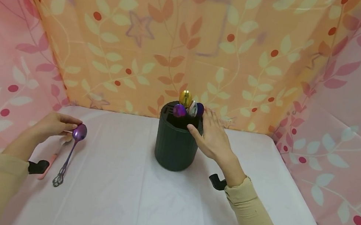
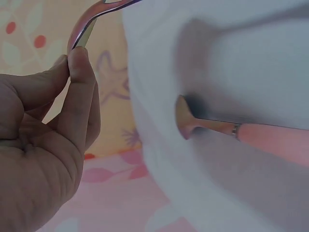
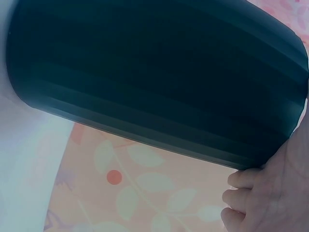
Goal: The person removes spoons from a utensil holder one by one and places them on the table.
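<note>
On the left side of the white cloth-covered table [image 1: 117, 194], your left hand [image 1: 52, 124] pinches a shiny purple metal spoon [image 1: 70, 153] just below its bowl, thumb and fingertips closed on the neck; the left wrist view shows the thumb [image 2: 79, 72] pressed against the curved metal stem. The spoon's bowl sits right at your fingertips and its long handle runs down toward you, ending in an ornate cut-out tip close to the cloth; whether that tip touches the table cannot be told. Just beside your left hand, partly under it, a spoon with a pink handle and a rose-gold metal bowl [image 2: 231, 128] lies flat on the cloth, well apart from the holder. Your right hand [image 1: 212, 138] rests against the right flank of the dark green ribbed cylindrical utensil holder [image 1: 175, 145], fingers fairly straight and spread along its upper wall near the rim, thumb toward the front; the right wrist view shows the fingers [image 3: 244, 193] touching the ribbed wall, not wrapped round it. The holder stands upright near the middle of the table, toward the back edge. Out of its top stick several spoon bowls close together: a gold one [image 1: 185, 97] highest, a purple one [image 1: 179, 110] in front, a silvery one [image 1: 193, 108] and a dark blue one [image 1: 199, 109] beside your fingertips. Behind and around the table hang leaf-patterned orange [image 1: 189, 35] and pink curtains [image 1: 351, 109].
</note>
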Motion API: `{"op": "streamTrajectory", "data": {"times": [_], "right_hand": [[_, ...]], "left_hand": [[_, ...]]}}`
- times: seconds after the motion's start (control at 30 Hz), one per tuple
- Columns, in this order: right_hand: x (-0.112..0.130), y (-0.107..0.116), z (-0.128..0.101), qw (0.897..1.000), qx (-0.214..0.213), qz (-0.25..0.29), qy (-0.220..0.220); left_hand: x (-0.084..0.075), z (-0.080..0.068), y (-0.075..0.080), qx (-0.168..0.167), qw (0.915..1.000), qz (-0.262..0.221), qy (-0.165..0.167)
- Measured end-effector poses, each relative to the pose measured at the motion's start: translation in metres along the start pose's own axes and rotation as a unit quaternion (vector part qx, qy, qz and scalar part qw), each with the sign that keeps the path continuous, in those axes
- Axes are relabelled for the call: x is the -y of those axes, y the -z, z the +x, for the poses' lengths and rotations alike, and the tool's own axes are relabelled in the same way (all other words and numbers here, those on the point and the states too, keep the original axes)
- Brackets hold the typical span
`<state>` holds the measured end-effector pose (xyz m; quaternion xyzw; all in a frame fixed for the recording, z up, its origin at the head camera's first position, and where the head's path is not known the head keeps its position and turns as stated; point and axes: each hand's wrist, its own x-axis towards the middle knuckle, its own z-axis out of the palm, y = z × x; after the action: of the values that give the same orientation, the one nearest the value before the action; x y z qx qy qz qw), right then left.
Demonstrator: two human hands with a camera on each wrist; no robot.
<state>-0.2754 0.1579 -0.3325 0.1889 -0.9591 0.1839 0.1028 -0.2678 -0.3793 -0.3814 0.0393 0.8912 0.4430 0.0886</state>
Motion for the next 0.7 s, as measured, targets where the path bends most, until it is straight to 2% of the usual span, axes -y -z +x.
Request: {"op": "streamTrajectory", "data": {"times": [0.2, 0.43, 0.7], "right_hand": [[0.0, 0.0, 0.0, 1.0, -0.001, 0.009, -0.002], [0.001, 0.0, 0.0, 1.0, 0.005, 0.003, -0.004], [0.0, 0.0, 0.0, 1.0, 0.003, 0.005, -0.006]], "left_hand": [[0.021, 0.012, 0.0, 0.013, 0.999, -0.018, 0.039], [0.038, 0.017, -0.001, 0.015, 0.9988, 0.011, 0.047], [0.045, 0.024, -0.007, -0.002, 0.998, 0.037, 0.052]]}}
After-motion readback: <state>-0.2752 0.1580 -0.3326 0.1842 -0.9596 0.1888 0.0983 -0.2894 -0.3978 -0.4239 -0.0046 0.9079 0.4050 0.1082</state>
